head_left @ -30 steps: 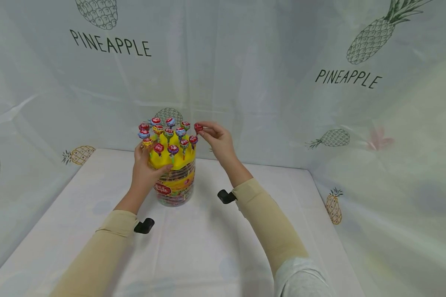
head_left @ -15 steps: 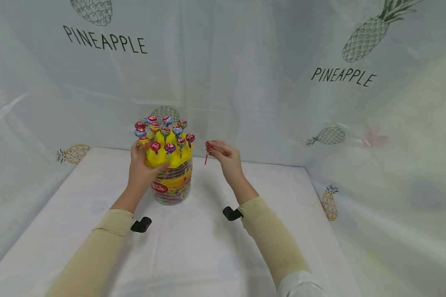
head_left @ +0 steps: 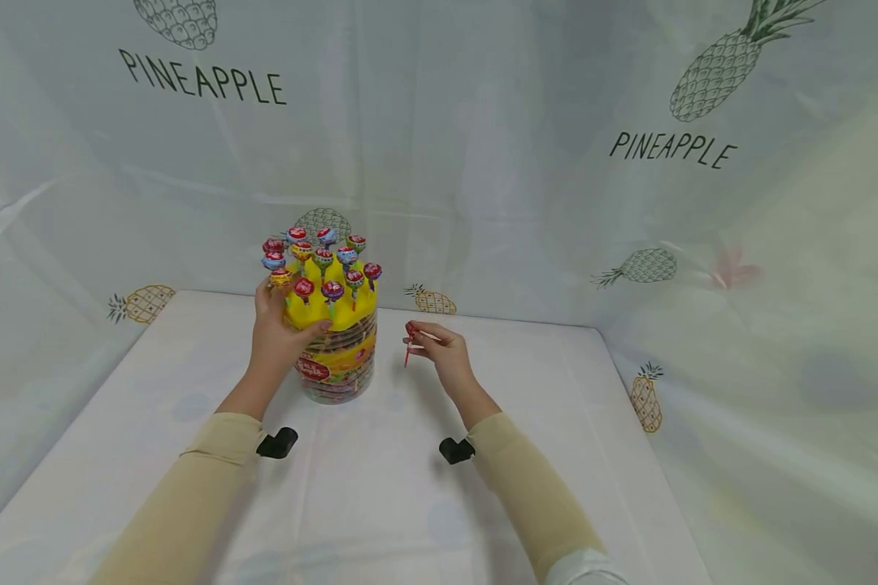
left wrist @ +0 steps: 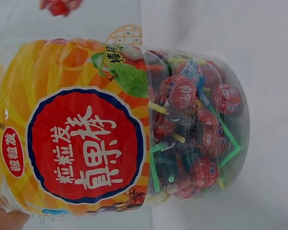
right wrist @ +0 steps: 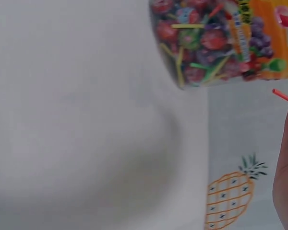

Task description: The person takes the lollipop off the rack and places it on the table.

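Note:
A clear jar (head_left: 336,382) full of lollipops stands on the table under a yellow top (head_left: 345,315), from which several wrapped lollipops stick up. My left hand (head_left: 272,335) grips the yellow top from its left side, thumb across the front. To the right of the jar, apart from it, my right hand (head_left: 445,357) pinches a red lollipop (head_left: 410,328) by its head, with the red stick hanging down. The left wrist view shows the jar's label (left wrist: 89,143) close up; in the right wrist view a red stick (right wrist: 284,97) shows beside the right hand (right wrist: 287,177).
The white table (head_left: 380,496) meets a pale curtain (head_left: 454,162) printed with pineapples along its back edge. A black wrist device (head_left: 278,444) hangs at the left wrist, another black device (head_left: 456,451) at the right.
My right hand has moved from the yellow top's right edge outward and down, carrying the red lollipop, its stick now in sight. The left hand keeps its grip, and the head view has shifted slightly.

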